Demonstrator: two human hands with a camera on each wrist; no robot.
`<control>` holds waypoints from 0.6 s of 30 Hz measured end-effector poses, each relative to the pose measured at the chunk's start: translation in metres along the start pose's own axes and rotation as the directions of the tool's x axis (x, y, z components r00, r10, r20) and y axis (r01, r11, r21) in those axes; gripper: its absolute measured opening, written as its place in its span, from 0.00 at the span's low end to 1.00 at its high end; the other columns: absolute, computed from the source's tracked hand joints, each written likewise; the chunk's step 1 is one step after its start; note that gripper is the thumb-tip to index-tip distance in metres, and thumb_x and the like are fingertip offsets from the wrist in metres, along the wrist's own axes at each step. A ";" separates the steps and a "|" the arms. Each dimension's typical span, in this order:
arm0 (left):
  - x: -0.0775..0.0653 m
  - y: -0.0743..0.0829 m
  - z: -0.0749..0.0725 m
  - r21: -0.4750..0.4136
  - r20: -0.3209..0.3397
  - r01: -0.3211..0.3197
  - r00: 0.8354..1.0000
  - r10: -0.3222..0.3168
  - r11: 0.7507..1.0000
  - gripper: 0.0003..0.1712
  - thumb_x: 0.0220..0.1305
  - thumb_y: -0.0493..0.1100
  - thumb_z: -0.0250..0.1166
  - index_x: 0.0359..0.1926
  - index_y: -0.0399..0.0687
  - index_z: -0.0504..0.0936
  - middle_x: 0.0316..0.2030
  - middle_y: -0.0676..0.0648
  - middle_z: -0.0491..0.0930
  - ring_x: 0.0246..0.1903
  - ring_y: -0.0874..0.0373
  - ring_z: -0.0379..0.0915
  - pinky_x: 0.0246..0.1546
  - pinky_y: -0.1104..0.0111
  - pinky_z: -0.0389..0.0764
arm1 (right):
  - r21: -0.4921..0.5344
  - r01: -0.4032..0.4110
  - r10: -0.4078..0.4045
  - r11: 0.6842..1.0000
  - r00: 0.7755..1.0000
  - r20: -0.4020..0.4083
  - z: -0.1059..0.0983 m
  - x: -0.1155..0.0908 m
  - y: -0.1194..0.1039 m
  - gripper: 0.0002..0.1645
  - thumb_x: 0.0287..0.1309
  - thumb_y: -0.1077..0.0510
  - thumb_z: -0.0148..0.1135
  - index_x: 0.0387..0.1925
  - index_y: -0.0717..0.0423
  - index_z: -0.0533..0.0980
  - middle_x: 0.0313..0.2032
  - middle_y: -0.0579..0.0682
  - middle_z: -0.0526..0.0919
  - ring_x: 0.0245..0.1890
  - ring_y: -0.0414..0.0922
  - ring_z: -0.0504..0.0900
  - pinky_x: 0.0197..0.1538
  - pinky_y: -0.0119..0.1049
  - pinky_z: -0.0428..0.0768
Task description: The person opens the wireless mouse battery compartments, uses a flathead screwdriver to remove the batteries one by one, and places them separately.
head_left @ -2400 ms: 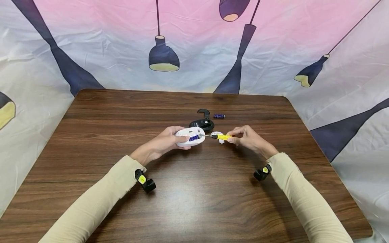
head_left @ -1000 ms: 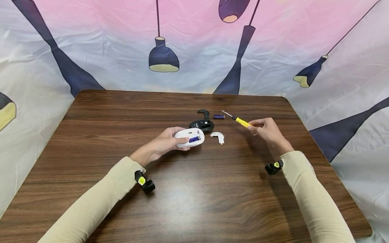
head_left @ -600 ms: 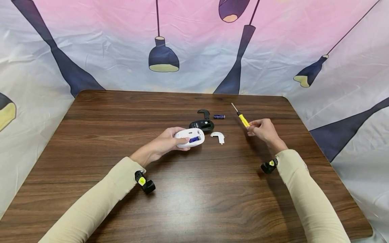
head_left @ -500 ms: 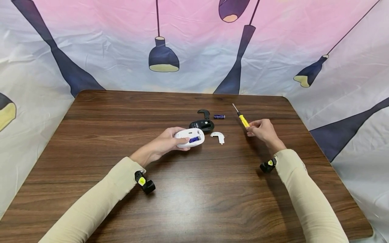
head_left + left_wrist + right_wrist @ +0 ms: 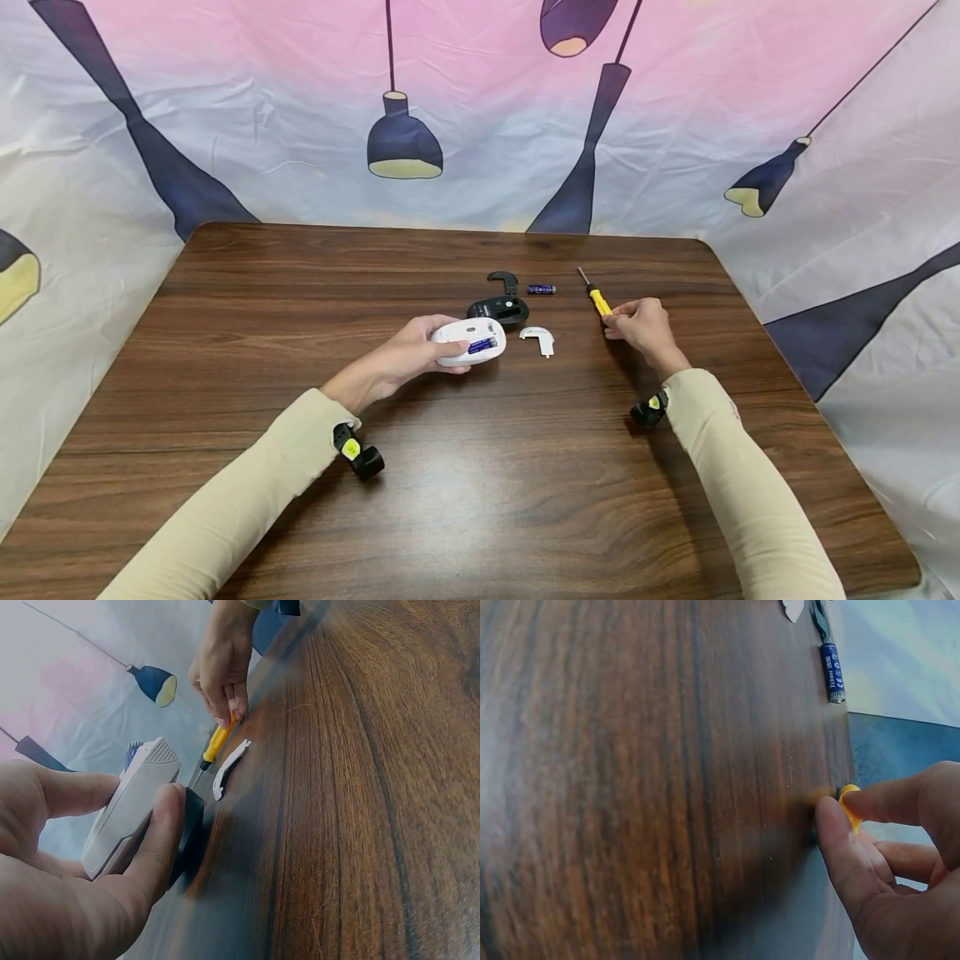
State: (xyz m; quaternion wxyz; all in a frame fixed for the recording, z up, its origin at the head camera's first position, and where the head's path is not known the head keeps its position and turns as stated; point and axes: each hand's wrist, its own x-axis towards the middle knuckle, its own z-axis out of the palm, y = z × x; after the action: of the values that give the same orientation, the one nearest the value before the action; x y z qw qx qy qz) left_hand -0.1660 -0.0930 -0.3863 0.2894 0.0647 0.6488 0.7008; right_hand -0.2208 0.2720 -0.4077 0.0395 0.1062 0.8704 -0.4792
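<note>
In the head view my left hand (image 5: 408, 354) holds a white computer mouse (image 5: 450, 335), underside up, thumb across its near end. Its battery compartment is uncovered, with a blue battery (image 5: 481, 344) inside. Off to the right, my right hand (image 5: 647, 327) pinches the handle end of a yellow screwdriver (image 5: 598, 302), whose tip points away toward the back. The right wrist view shows thumb and finger at the yellow handle (image 5: 850, 796), low over the tabletop; the shaft is hidden there. In the left wrist view the white mouse (image 5: 135, 814) sits between thumb and fingers, raised off the table.
Behind the white mouse lies a black mouse (image 5: 510, 310), partly covered by it in the head view. Around it are a black battery cover (image 5: 506, 278), a loose blue battery (image 5: 541, 289) and a white battery cover (image 5: 542, 337). A printed cloth hangs behind the wooden table (image 5: 465, 500).
My right hand has drawn the screwdriver away from the white mouse to the right, turned its tip toward the back and lowered it toward the table. The left hand stays put.
</note>
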 end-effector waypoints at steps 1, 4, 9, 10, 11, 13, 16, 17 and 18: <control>0.000 0.000 0.000 -0.001 0.001 0.001 1.000 -0.001 1.000 0.32 0.70 0.27 0.57 0.71 0.25 0.58 0.63 0.27 0.66 0.48 0.48 0.77 0.50 0.66 0.85 | -0.010 0.004 -0.004 1.000 1.000 -0.004 0.001 0.000 0.000 0.13 0.65 0.68 0.62 0.46 0.78 0.77 0.43 0.71 0.83 0.23 0.36 0.85 0.36 0.32 0.88; 0.001 0.000 0.001 -0.006 0.002 0.000 1.000 0.000 1.000 0.32 0.70 0.26 0.57 0.71 0.25 0.59 0.62 0.27 0.67 0.47 0.50 0.78 0.50 0.66 0.86 | -0.041 0.017 -0.017 0.999 1.000 -0.009 0.002 -0.002 -0.001 0.13 0.65 0.68 0.63 0.45 0.77 0.79 0.42 0.71 0.84 0.24 0.38 0.86 0.35 0.32 0.88; 0.001 0.000 0.001 -0.006 -0.003 0.002 1.000 -0.002 1.000 0.32 0.70 0.27 0.57 0.71 0.24 0.59 0.61 0.27 0.68 0.44 0.52 0.80 0.48 0.67 0.86 | -0.087 0.021 -0.023 0.996 1.000 -0.017 0.003 -0.003 -0.003 0.13 0.63 0.65 0.67 0.43 0.76 0.79 0.39 0.69 0.85 0.23 0.39 0.86 0.33 0.32 0.88; 0.001 0.000 0.001 -0.005 -0.004 0.003 1.000 -0.003 1.000 0.32 0.70 0.27 0.58 0.71 0.24 0.59 0.61 0.27 0.68 0.43 0.52 0.80 0.48 0.67 0.86 | -0.092 0.020 -0.022 0.996 1.000 -0.019 0.003 -0.004 -0.003 0.14 0.63 0.65 0.68 0.43 0.76 0.79 0.38 0.69 0.85 0.23 0.39 0.86 0.33 0.32 0.88; 0.001 0.000 0.001 -0.005 -0.004 0.004 1.000 -0.004 1.000 0.32 0.70 0.27 0.58 0.71 0.24 0.59 0.61 0.27 0.68 0.43 0.53 0.80 0.48 0.67 0.86 | -0.096 0.018 -0.020 0.995 1.000 -0.020 0.004 -0.004 -0.003 0.14 0.62 0.65 0.68 0.42 0.75 0.79 0.38 0.68 0.85 0.23 0.39 0.86 0.33 0.32 0.88; 0.001 -0.001 0.001 -0.004 -0.004 0.005 1.000 -0.005 1.000 0.32 0.70 0.27 0.58 0.71 0.25 0.59 0.61 0.28 0.68 0.43 0.53 0.80 0.48 0.67 0.86 | -0.101 0.016 -0.018 0.995 1.000 -0.022 0.004 -0.004 -0.003 0.14 0.62 0.64 0.69 0.42 0.75 0.80 0.37 0.68 0.85 0.23 0.39 0.86 0.32 0.32 0.88; 0.001 -0.001 0.001 -0.005 -0.003 0.006 1.000 -0.006 1.000 0.31 0.70 0.27 0.58 0.71 0.25 0.59 0.61 0.28 0.68 0.44 0.52 0.80 0.48 0.67 0.86 | -0.108 0.015 -0.018 0.994 0.999 -0.027 0.005 -0.005 -0.004 0.14 0.61 0.64 0.70 0.41 0.75 0.80 0.37 0.68 0.85 0.23 0.39 0.86 0.32 0.32 0.88; 0.001 -0.001 0.001 -0.005 -0.003 0.007 1.000 -0.007 1.000 0.31 0.70 0.27 0.58 0.71 0.25 0.59 0.61 0.28 0.68 0.44 0.52 0.79 0.48 0.67 0.86 | -0.109 0.016 -0.019 0.994 0.999 -0.028 0.005 -0.005 -0.004 0.14 0.61 0.64 0.70 0.41 0.75 0.80 0.37 0.68 0.85 0.22 0.39 0.86 0.31 0.32 0.88; 0.001 -0.001 0.001 -0.006 -0.003 0.007 1.000 -0.007 1.000 0.31 0.70 0.27 0.58 0.71 0.25 0.59 0.61 0.28 0.68 0.45 0.52 0.79 0.48 0.66 0.86 | -0.110 0.017 -0.020 0.994 0.999 -0.029 0.006 -0.005 -0.004 0.14 0.61 0.64 0.70 0.41 0.75 0.80 0.37 0.68 0.85 0.22 0.39 0.86 0.31 0.32 0.88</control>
State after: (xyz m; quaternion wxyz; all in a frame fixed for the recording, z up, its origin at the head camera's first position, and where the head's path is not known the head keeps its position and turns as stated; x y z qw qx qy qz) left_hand -0.1662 -0.0915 -0.3869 0.2912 0.0605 0.6473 0.7018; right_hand -0.2170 0.2642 -0.4062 0.0280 0.1031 0.8968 -0.4294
